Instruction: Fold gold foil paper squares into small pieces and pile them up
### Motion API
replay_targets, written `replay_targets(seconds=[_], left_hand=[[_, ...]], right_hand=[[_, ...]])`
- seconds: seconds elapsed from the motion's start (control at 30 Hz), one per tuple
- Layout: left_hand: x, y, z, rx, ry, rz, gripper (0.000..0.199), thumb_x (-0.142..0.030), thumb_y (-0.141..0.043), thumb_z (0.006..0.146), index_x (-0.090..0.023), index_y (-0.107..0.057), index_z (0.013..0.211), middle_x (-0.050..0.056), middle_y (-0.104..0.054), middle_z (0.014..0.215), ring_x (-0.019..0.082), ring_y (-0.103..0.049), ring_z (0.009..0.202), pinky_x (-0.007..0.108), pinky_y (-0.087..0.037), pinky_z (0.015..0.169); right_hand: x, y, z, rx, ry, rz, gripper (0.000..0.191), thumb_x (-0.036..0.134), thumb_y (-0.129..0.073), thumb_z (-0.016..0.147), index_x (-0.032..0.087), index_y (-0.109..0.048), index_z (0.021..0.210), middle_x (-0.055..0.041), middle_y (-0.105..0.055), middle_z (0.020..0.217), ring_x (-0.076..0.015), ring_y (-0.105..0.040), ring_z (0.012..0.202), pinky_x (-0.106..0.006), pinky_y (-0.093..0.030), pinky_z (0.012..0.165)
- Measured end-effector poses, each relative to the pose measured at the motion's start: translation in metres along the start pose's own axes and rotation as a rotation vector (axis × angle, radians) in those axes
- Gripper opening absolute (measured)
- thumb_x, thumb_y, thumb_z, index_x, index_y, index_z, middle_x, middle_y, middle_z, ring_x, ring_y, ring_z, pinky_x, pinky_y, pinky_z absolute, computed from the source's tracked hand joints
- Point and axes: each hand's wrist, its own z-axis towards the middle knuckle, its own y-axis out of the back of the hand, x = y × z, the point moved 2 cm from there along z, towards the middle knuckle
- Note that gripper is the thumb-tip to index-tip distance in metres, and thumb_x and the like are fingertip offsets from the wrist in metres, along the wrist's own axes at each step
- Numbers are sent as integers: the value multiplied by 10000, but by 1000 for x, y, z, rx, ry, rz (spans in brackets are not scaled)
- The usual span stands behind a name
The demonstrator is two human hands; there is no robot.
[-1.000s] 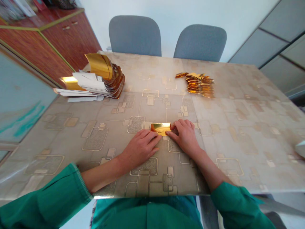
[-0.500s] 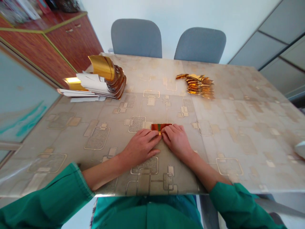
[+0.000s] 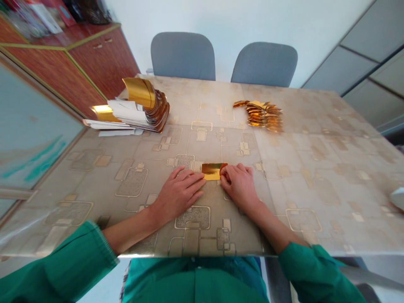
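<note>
Gold foil strip point(image 3: 214, 171) between two flat hands

A patterned table point(image 3: 318, 176) fills the view, with two grey chairs point(image 3: 183, 57) point(image 3: 264, 63) beyond it and a wooden cabinet point(image 3: 104, 54) to the left. Far across the table sit a curled stack of gold-and-white paper point(image 3: 148, 111) and a smaller heap of folded gold pieces point(image 3: 261, 115). Nearer, the left hand point(image 3: 178, 195) lies open, its fingers just beside the strip. The right hand point(image 3: 240, 185) rests with slightly curved fingers touching the strip's right end, without a visible grip.
</note>
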Motion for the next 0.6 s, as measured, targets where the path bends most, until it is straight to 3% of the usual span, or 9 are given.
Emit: replay_targets(seconds=[0.13, 0.33, 0.6], left_hand=[[-5, -1, 10, -46, -17, 14, 236, -267, -503, 1003, -161, -685, 1109, 65, -702, 1139, 222, -595, 1038, 435, -378, 1044], [-5, -11, 27, -28, -94, 44, 202, -223, -501, 999, -158, -687, 1046, 46, -679, 926, 199, -584, 872, 342, -455, 816], [5, -5, 13, -33, -100, -4, 219, -237, -507, 1006, -196, -691, 1116, 26, -718, 1128, 195, -601, 963, 365, -439, 884]], right_hand=[[1, -2, 1, -16, 6, -29, 83, 211, -593, 896, 206, -610, 815, -7, -713, 797, -205, -558, 809, -350, -239, 763], [3, -4, 4, -25, 8, -40, 149, 307, -608, 915, 208, -593, 805, -19, -716, 789, -211, -557, 798, -348, -239, 758], [-4, 0, 3, 4, -48, -114, 116, 200, -553, 905, 208, -578, 791, -23, -701, 740, -212, -570, 784, -344, -246, 738]])
